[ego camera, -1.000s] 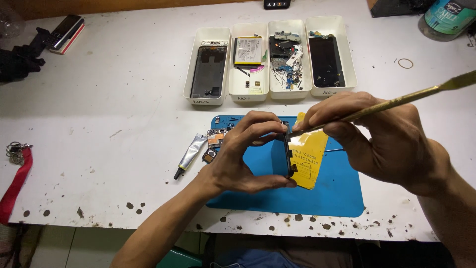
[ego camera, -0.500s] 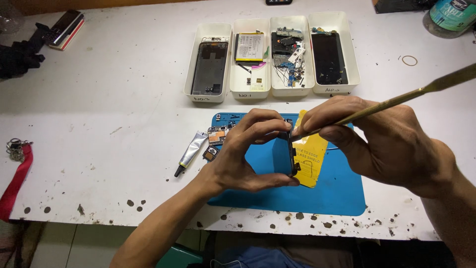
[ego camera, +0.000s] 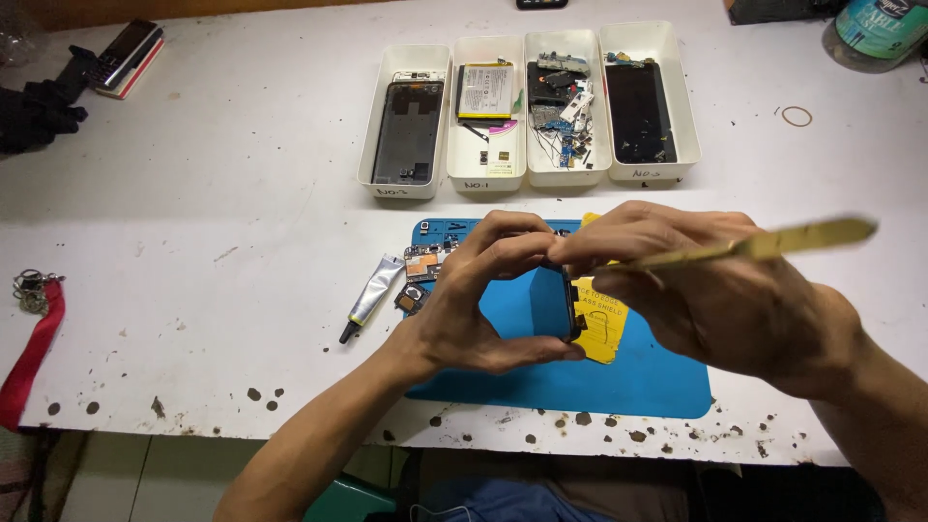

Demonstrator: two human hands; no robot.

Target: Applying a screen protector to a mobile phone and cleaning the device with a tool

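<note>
While the blue work mat (ego camera: 638, 382) lay near the front edge of the white table (ego camera: 193, 290), both hands worked just above it. The left hand (ego camera: 474, 309) held a dark phone part (ego camera: 565, 302) on its edge, upright, with the thumb under it and the curled fingers pressed on its top. The right hand (ego camera: 715, 300) met the left one at the top of this part, and its fingers were pinched around a thin brass-coloured tool (ego camera: 764, 246), which pointed away to the right. I could not tell if the tip of the tool touched the part, because the fingers hid it. A yellow sheet (ego camera: 601, 324) with a protective film look hung behind the part, over the mat.

Just left of the mat lay a small grey glue tube (ego camera: 372, 295) with a black tip, and between the tube and the mat some small circuit pieces (ego camera: 418, 275) were lying. Far left of the mat, at the table edge, a red strap (ego camera: 34, 348) with a key ring was seen.

Beyond the mat, four white trays (ego camera: 527, 179) stood side by side. From left to right they held a phone back frame, a battery, a heap of small parts and a black screen. Far to the left behind the mat lay a black cloth (ego camera: 39, 111) and an old mobile phone (ego camera: 128, 53). To the right behind the mat a rubber band (ego camera: 797, 116) lay alone, and a green container (ego camera: 875, 29) stood at the corner.
</note>
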